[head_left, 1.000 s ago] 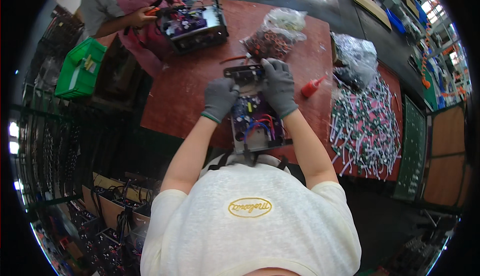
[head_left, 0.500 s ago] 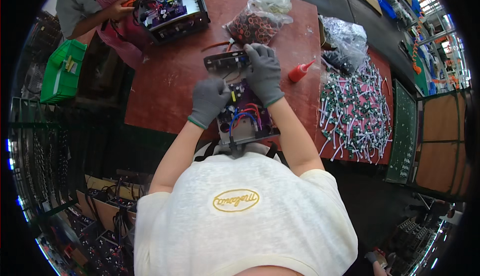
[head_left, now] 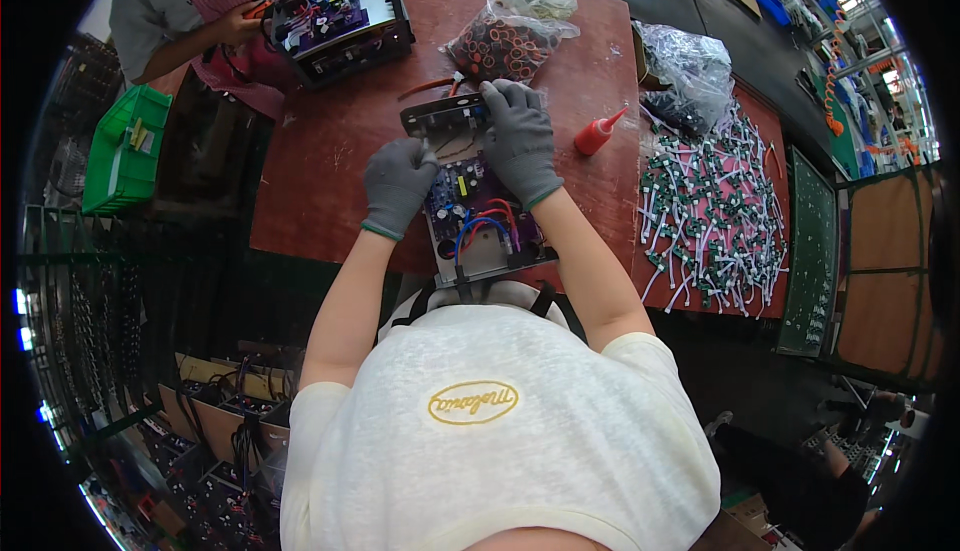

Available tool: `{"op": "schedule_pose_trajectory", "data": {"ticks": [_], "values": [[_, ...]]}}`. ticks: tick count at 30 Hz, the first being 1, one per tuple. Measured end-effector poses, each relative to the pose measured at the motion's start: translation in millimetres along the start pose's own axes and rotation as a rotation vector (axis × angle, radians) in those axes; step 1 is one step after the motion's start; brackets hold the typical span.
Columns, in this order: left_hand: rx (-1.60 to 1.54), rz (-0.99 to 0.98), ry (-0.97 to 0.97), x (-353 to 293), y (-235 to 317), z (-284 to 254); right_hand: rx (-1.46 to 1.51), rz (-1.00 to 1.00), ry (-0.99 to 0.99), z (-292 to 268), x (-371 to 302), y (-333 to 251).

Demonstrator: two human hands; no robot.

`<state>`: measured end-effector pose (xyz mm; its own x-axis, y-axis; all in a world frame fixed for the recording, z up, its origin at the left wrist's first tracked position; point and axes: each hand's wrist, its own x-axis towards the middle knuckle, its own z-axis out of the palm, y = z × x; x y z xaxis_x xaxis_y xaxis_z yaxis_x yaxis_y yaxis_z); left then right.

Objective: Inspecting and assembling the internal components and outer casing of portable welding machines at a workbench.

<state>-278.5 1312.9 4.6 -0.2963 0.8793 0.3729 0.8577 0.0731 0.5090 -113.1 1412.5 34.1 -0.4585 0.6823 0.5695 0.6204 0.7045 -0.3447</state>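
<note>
An opened electronic unit lies before me at the table's near edge, with a purple circuit board (head_left: 462,188) on a grey metal base (head_left: 487,263). Red and blue wires (head_left: 470,223) loop over its near end. At the far end a black panel (head_left: 428,117) stands up, and my right hand (head_left: 522,146) is closed on its right end. My left hand (head_left: 398,186) is closed in a pinch close to the panel's lower left; whatever its fingertips hold is too small to make out. Both hands wear grey gloves. A brown cable (head_left: 428,88) sticks out behind the panel.
Right of the unit stands a red squeeze bottle (head_left: 594,137). Beyond the panel sits a clear bag of orange-black rings (head_left: 505,46). Many white-leaded green boards (head_left: 712,216) cover the right side. Across the table a co-worker's hand (head_left: 240,23) rests at another unit (head_left: 345,36).
My left hand has shifted slightly left and away from me, uncovering more of the circuit board. My right hand stays on the panel, which tilts a little differently.
</note>
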Motion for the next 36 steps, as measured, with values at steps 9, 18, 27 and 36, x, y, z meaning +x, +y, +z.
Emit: {"op": "schedule_pose_trajectory", "data": {"ticks": [9, 18, 27, 36], "values": [[0.105, 0.068, 0.059, 1.4, 0.0, 7.7, 0.030, 0.018, -0.013, 0.3, -1.5, 1.5], [0.185, 0.083, 0.095, 2.8, 5.8, 6.7, 0.043, 0.015, -0.003, 0.1, -1.2, 2.7], [0.100, 0.101, 0.068, 4.0, 1.0, 6.2, 0.015, 0.005, 0.007, 1.8, -1.6, 3.9], [0.113, 0.097, 0.084, 2.8, 0.9, 8.9, 0.038, -0.009, 0.058, 6.2, -2.6, 6.0]]}}
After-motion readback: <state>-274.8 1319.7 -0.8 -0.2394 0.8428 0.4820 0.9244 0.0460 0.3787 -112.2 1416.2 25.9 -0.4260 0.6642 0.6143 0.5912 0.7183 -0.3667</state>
